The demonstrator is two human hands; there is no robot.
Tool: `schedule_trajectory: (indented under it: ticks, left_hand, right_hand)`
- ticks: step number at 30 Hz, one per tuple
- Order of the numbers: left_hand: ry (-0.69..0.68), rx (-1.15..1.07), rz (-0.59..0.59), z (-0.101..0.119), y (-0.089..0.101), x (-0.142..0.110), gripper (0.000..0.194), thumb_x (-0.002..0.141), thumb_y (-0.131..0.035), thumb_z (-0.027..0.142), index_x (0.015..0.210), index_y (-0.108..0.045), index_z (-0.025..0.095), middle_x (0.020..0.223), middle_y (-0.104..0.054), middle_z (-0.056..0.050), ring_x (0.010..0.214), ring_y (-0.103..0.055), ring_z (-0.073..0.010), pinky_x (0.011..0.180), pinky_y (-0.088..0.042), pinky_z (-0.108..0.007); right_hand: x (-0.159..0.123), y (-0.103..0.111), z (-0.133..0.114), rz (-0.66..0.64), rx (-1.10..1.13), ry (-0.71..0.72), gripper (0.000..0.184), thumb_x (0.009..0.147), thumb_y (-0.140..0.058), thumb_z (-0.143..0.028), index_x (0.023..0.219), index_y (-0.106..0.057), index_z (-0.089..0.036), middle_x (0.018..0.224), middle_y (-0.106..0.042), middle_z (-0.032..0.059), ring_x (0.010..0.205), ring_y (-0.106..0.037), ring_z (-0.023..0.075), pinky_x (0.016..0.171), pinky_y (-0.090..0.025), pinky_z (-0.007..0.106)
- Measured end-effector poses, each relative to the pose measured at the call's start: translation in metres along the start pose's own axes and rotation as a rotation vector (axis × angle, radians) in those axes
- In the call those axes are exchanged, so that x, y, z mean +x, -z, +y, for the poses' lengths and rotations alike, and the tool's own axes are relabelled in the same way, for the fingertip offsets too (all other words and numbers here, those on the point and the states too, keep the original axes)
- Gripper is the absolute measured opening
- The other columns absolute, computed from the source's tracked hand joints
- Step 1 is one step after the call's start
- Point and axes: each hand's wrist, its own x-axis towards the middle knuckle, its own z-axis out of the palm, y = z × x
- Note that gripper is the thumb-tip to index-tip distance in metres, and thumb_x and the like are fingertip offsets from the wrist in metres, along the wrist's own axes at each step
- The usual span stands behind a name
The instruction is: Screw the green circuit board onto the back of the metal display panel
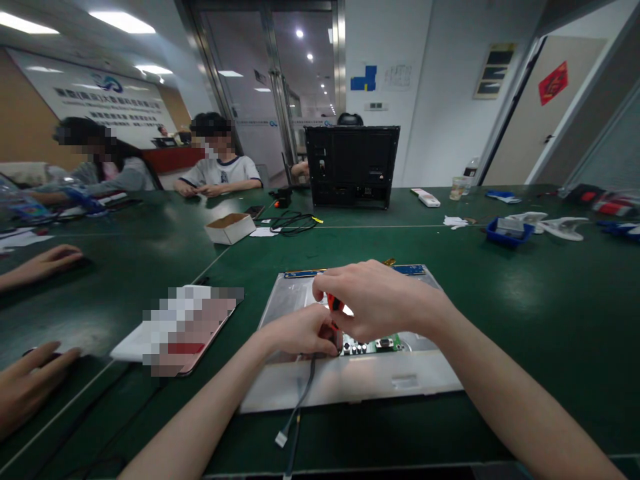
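nearest, a grey cable with a white plug trails over the near edge of a flat silvery panel, which lies on the green desk. a green circuit board sits on the panel, just beyond its pale near strip. of the person's hands, the left hand is bent low at the board's left end, its fingers drawn together; i cannot tell what they pinch. the right hand arches just above it, fingers curled around a red-and-black tool, mostly hidden and over the panel. a blue circuit strip runs along the panel's far edge. left of the panel lies a partly pixelated pink slab. farther off are a small open box, a blue tray at right, and a black monitor, its back turned this way.
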Motion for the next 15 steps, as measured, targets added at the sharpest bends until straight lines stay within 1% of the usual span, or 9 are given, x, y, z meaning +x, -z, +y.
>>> schedule_trajectory:
  ticks: [4, 7, 10, 13, 15]
  left_hand:
    - [0.027, -0.016, 0.018, 0.0015, -0.0014, -0.0015, 0.015, 0.071, -0.068, 0.026, 0.08, -0.072, 0.016, 0.069, -0.061, 0.0, 0.065, -0.054, -0.0159, 0.057, -0.038, -0.025]
    - [0.067, -0.025, 0.025, 0.0038, -0.0023, -0.0035, 0.017, 0.071, -0.068, 0.028, 0.082, -0.072, 0.016, 0.068, -0.059, 0.001, 0.062, -0.052, -0.0146, 0.054, -0.037, -0.024]
    - [0.068, -0.039, 0.01, 0.0034, -0.0021, -0.0035, 0.018, 0.071, -0.067, 0.027, 0.085, -0.072, 0.017, 0.066, -0.057, 0.002, 0.06, -0.05, -0.014, 0.052, -0.035, -0.023]
    - [0.039, -0.046, -0.006, 0.0006, -0.0011, -0.0019, 0.018, 0.071, -0.067, 0.028, 0.085, -0.072, 0.017, 0.065, -0.057, 0.001, 0.061, -0.051, -0.0144, 0.053, -0.036, -0.023]
    - [0.021, -0.041, -0.008, -0.0006, -0.0007, -0.0011, 0.017, 0.071, -0.068, 0.028, 0.083, -0.072, 0.017, 0.066, -0.058, 0.001, 0.062, -0.052, -0.0151, 0.054, -0.037, -0.024]
  right_hand:
    - [0.0018, 0.0005, -0.0001, -0.015, -0.015, -0.031, 0.018, 0.084, -0.06, -0.02, 0.102, -0.061, -0.018, 0.094, -0.072, 0.0047, 0.075, -0.06, 0.0166, 0.052, -0.028, 0.025]
    - [0.0033, 0.0008, -0.0008, -0.007, -0.065, -0.08, 0.015, 0.088, -0.058, -0.024, 0.101, -0.061, -0.019, 0.09, -0.072, 0.0051, 0.071, -0.06, 0.0163, 0.051, -0.024, 0.026]
    - [0.003, 0.0008, -0.0011, -0.004, -0.098, -0.108, 0.014, 0.089, -0.058, -0.029, 0.098, -0.063, -0.019, 0.085, -0.071, 0.0052, 0.069, -0.059, 0.0164, 0.05, -0.022, 0.027]
    - [0.0011, 0.0008, -0.0003, -0.009, -0.056, -0.066, 0.013, 0.086, -0.06, -0.026, 0.096, -0.062, -0.018, 0.088, -0.071, 0.0045, 0.069, -0.058, 0.0159, 0.051, -0.025, 0.026]
    - [0.0, 0.0007, 0.0006, -0.011, -0.009, -0.022, 0.017, 0.082, -0.061, -0.022, 0.099, -0.061, -0.017, 0.094, -0.071, 0.0045, 0.072, -0.058, 0.0158, 0.052, -0.028, 0.026]
